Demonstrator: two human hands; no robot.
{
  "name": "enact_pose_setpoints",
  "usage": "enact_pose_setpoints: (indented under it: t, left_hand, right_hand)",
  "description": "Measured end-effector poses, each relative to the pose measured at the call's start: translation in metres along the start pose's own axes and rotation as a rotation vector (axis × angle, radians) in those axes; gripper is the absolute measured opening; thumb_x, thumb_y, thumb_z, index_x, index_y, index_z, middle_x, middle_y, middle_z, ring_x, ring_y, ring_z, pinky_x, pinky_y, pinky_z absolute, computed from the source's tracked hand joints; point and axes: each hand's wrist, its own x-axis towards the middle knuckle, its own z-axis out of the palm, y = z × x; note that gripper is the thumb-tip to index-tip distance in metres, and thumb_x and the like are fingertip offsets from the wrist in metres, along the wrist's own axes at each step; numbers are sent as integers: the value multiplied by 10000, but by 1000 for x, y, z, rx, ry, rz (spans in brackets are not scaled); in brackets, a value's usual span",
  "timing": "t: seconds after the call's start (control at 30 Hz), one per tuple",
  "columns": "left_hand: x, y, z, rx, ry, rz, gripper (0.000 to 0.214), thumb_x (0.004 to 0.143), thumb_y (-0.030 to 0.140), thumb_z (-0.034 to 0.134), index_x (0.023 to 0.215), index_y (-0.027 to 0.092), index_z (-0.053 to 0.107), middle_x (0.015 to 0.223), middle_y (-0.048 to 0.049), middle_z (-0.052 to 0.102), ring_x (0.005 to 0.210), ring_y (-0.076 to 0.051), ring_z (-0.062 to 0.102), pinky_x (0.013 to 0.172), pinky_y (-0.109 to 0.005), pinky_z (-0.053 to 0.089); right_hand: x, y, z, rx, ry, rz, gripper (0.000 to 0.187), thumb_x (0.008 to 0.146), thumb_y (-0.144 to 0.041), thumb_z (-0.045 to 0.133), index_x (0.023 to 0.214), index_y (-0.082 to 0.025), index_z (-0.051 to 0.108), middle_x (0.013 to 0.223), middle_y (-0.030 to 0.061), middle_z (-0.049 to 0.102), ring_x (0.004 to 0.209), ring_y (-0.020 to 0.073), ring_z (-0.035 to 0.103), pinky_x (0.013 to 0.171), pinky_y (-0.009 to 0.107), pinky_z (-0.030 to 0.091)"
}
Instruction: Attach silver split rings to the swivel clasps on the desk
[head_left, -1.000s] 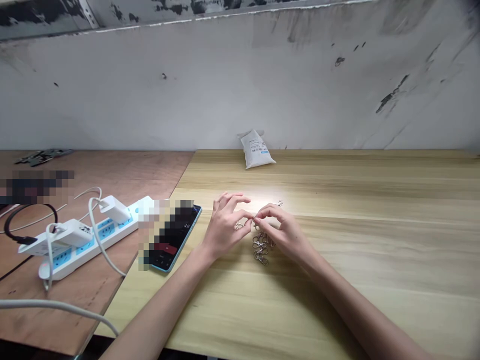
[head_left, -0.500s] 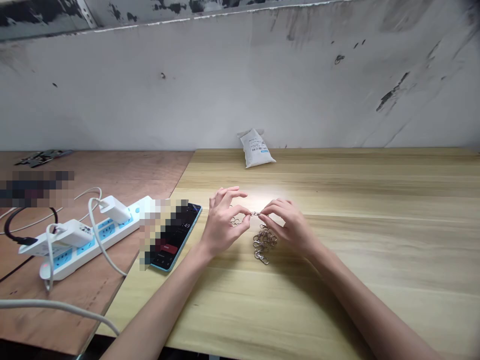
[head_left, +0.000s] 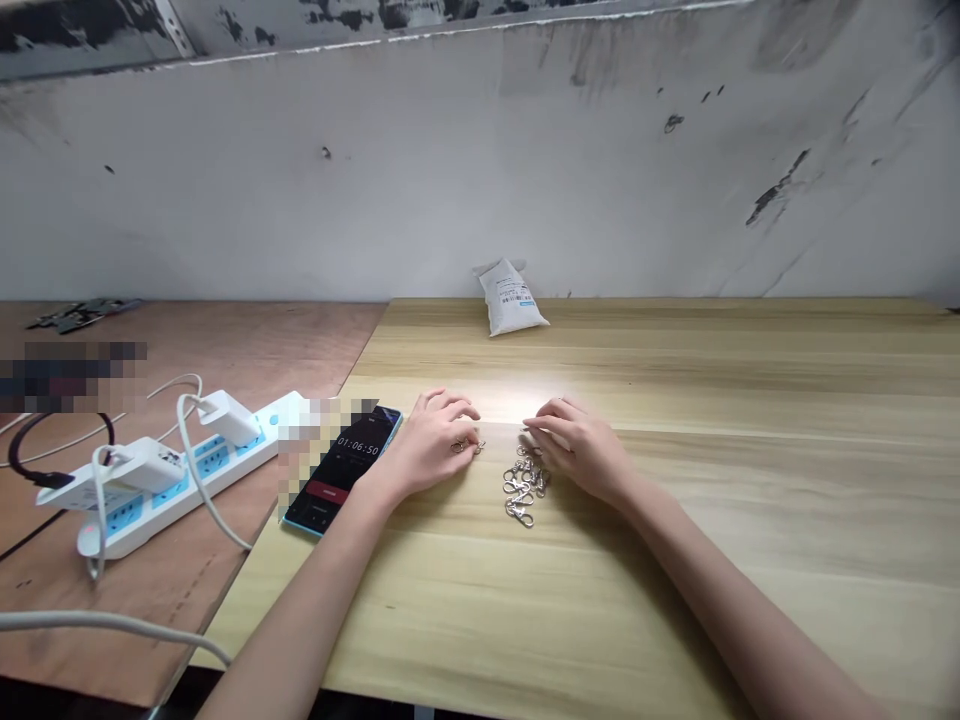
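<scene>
My left hand [head_left: 439, 435] is lowered onto a few small metal rings [head_left: 480, 447] on the wooden table, its thumb and fingers closing on one of them. Some of the rings are partly hidden under those fingers. To the right, my right hand [head_left: 574, 440] is closed in a pinch, and a tiny bit of metal shows at its fingertips, apparently a swivel clasp [head_left: 524, 430]. Just below the right fingers lies a loose pile of silver swivel clasps [head_left: 519, 490], several of them overlapping.
A phone [head_left: 345, 465] with a running timer lies beside my left forearm. Further left are a white power strip [head_left: 225, 475] with plugged chargers and cables on a reddish board [head_left: 300, 330]. A white labelled packet [head_left: 514, 300] rests near the wall.
My hands were together, pinching a small metal piece between them. Now they are apart: the left has moved left and down to the rings, while the right stays above the clasps.
</scene>
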Motion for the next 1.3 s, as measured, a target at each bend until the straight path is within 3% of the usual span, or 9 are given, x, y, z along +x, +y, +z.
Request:
enact_pose_setpoints:
  t: [0.13, 0.27, 0.33, 0.47, 0.57, 0.7, 0.87, 1.13, 1.3]
  left_hand:
    - [-1, -4, -3, -33, -7, -36, 111, 890, 232, 572, 845, 218, 672, 1024, -13, 691, 1041, -187, 597, 1094, -476, 300]
    - [-1, -1, 8, -28, 32, -150, 266, 909, 341, 570, 1136, 211, 621, 1251, -92, 604, 1163, -239, 548, 998, -443, 416]
    - [-1, 3, 18, -51, 16, -140, 342, 901, 399, 582, 1190, 217, 595, 1299, -103, 561, 1199, -249, 523, 999, -434, 430]
    - [1, 10, 30, -56, 26, -79, 214, 911, 336, 571, 1087, 237, 642, 1180, -75, 595, 1118, -232, 552, 952, -404, 464]
    - [2, 9, 27, -80, 25, -32, 138, 915, 246, 546, 990, 228, 660, 1100, -63, 609, 1037, -211, 578, 891, -366, 487]
    - [1, 4, 18, -111, -15, -34, 116, 898, 193, 534, 887, 209, 648, 1028, -55, 622, 970, -203, 594, 837, -344, 503]
    - [1, 7, 18, -127, -6, 22, 153, 910, 237, 546, 1028, 219, 641, 1137, -76, 598, 1081, -215, 563, 917, -377, 491]
    - [0, 6, 12, -144, -18, 11, 99, 867, 174, 558, 865, 210, 651, 1078, -67, 613, 1036, -213, 576, 878, -364, 503]
    - [-2, 3, 6, -107, -7, -20, 120, 846, 139, 556, 867, 214, 648, 1118, -70, 614, 1077, -224, 573, 879, -373, 506]
  right_hand:
    - [-3, 2, -6, 76, -140, -2, 233, 901, -194, 515, 1002, -226, 723, 936, 92, 655, 835, 218, 586, 695, 346, 471]
    - [-2, -7, -10, 186, -155, 30, 252, 875, -173, 513, 1008, -227, 720, 944, 87, 665, 845, 215, 603, 727, 357, 495]
    - [-1, -6, -13, 259, -168, 72, 264, 879, -172, 488, 996, -226, 719, 920, 76, 677, 815, 203, 615, 706, 346, 502]
    - [-3, 14, -19, 262, -48, 176, 287, 884, -187, 441, 970, -206, 715, 924, 82, 681, 782, 202, 625, 654, 338, 501]
    - [-7, 35, -16, 4, 91, 210, 303, 896, -241, 466, 1091, -204, 695, 1040, 124, 655, 938, 271, 608, 776, 423, 493]
    - [-9, 52, -6, -197, 9, 163, 331, 933, -326, 481, 1198, -230, 654, 1124, 128, 640, 1048, 310, 558, 845, 469, 462]
    - [-2, 50, -2, -235, -10, 100, 269, 959, -344, 478, 1023, -252, 722, 1070, 103, 664, 963, 275, 555, 797, 417, 438]
    - [2, 38, -4, -299, -14, 80, 321, 980, -265, 405, 856, -197, 693, 857, 104, 668, 805, 242, 575, 713, 364, 386]
    - [-2, 43, -6, -270, -36, 78, 342, 977, -282, 402, 863, -191, 710, 875, 109, 659, 775, 232, 581, 664, 343, 401]
